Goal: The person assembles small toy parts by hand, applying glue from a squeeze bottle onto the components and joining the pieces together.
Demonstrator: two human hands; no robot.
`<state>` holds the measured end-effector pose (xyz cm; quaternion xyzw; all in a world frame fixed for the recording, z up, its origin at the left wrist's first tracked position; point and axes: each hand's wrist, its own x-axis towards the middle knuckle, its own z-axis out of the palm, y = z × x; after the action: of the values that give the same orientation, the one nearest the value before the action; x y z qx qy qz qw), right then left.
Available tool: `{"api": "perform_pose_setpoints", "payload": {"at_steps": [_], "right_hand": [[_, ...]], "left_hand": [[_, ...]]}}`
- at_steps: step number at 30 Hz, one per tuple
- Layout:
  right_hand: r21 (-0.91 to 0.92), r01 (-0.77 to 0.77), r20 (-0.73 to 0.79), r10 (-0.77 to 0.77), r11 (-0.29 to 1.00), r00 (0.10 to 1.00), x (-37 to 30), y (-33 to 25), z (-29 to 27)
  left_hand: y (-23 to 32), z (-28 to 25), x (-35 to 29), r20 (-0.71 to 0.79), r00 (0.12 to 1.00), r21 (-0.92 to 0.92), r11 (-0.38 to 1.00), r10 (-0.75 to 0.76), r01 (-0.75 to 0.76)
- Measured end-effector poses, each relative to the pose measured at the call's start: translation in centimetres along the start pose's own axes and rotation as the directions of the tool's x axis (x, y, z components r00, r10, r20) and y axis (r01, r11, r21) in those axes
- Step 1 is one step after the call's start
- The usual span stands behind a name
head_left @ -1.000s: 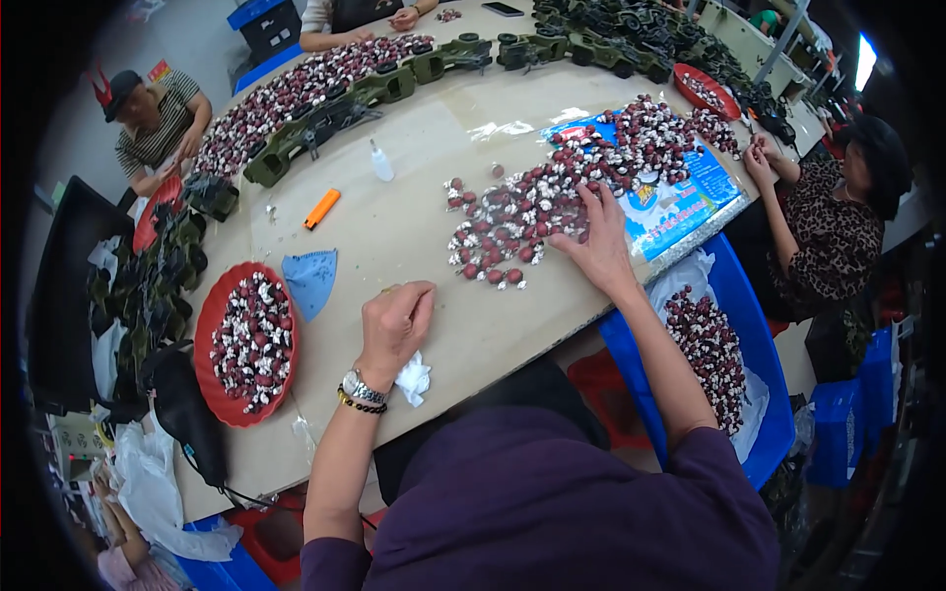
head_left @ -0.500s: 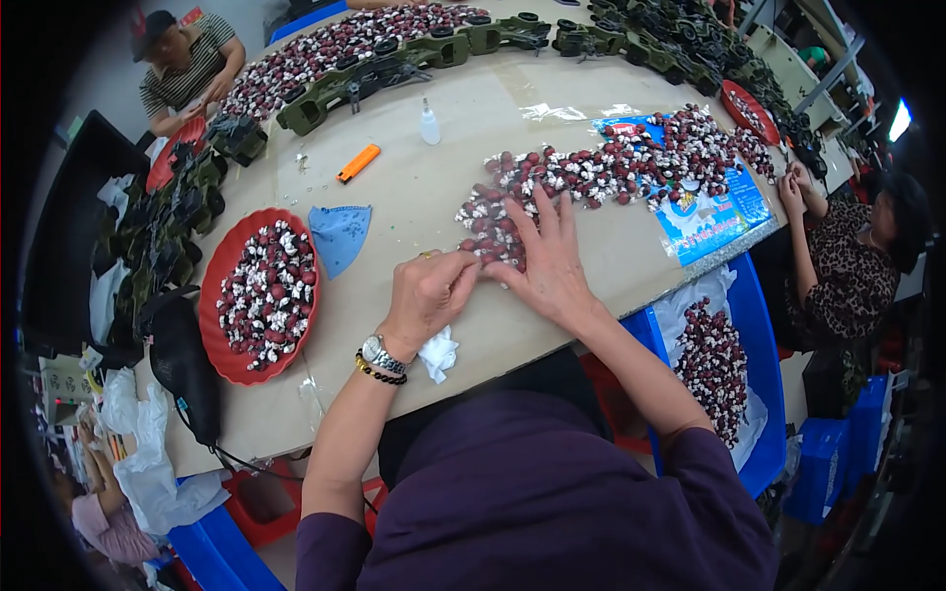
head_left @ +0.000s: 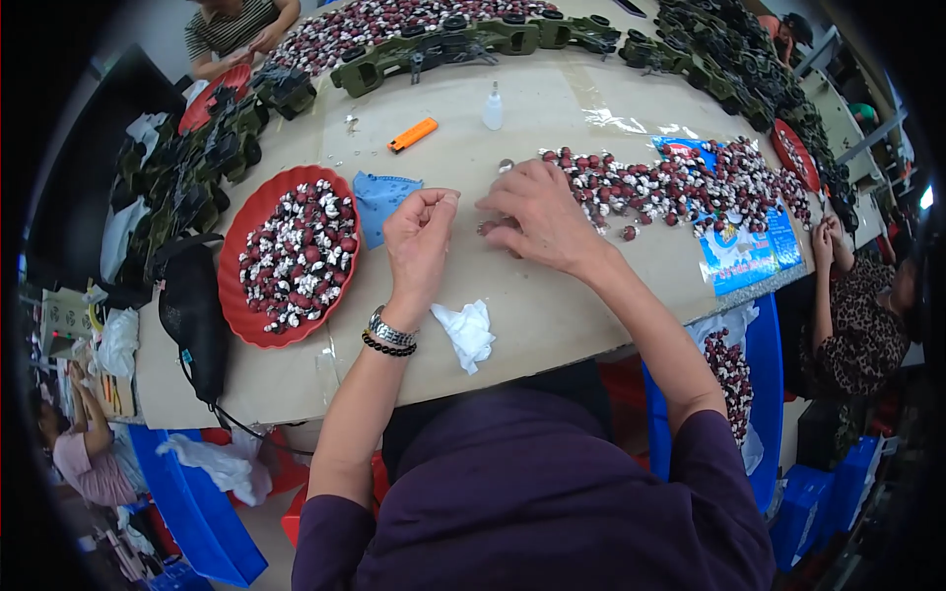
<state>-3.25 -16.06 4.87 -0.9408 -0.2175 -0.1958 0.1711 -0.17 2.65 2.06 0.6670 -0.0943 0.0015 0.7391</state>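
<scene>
My left hand (head_left: 419, 246) is raised over the table, its thumb and fingers pinched together. Whatever they hold, if anything, is too small to make out. To its right, my right hand (head_left: 547, 217) is cupped at the near left end of a long heap of small round dark-red and white pieces (head_left: 641, 192). Its fingers are bent but apart, and a few pieces show beneath them. A red scalloped plate (head_left: 236, 286) full of the same pieces stands left of my left hand. Between plate and hand lies a blue cloth (head_left: 379, 197); a crumpled white tissue (head_left: 465, 333) is nearer to me.
An orange box cutter (head_left: 413, 135) and a small clear bottle (head_left: 493, 108) are farther back. Dark green toy vehicles (head_left: 503, 39) line the table's far and left sides. A black pouch (head_left: 189, 310) lies at the left edge. Co-workers sit beyond the left and right sides.
My left hand has lifted away from my right hand and moved up, still pinched. The right hand has gone from spread flat to cupped. The whole view has shifted.
</scene>
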Motion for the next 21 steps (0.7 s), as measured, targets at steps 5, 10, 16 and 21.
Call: {"api": "perform_pose_setpoints", "payload": {"at_steps": [5, 10, 16, 21], "right_hand": [[-0.175, 0.136, 0.210, -0.098, 0.975, 0.973, 1.3, 0.1, 3.0], [0.244, -0.032, 0.047, 0.021, 0.969, 0.999, 3.0, -0.5, 1.9], [0.751, -0.245, 0.069, 0.296, 0.614, 0.953, 5.3, 0.3, 2.2], [0.870, -0.275, 0.135, 0.339, 0.410, 0.931, 5.2, 0.4, 4.2]], "left_hand": [[-1.1, -0.6, 0.7, -0.031, 1.000, -0.039, 0.999, 0.003, -0.005], [-1.9, -0.4, 1.6, -0.044, 0.981, -0.042, 0.981, 0.187, -0.189], [-1.0, -0.6, 1.5, 0.138, 0.977, -0.588, 0.780, -0.164, 0.214], [-1.2, -1.0, 1.3, 0.315, 0.928, -0.673, 0.643, -0.198, 0.365]]}}
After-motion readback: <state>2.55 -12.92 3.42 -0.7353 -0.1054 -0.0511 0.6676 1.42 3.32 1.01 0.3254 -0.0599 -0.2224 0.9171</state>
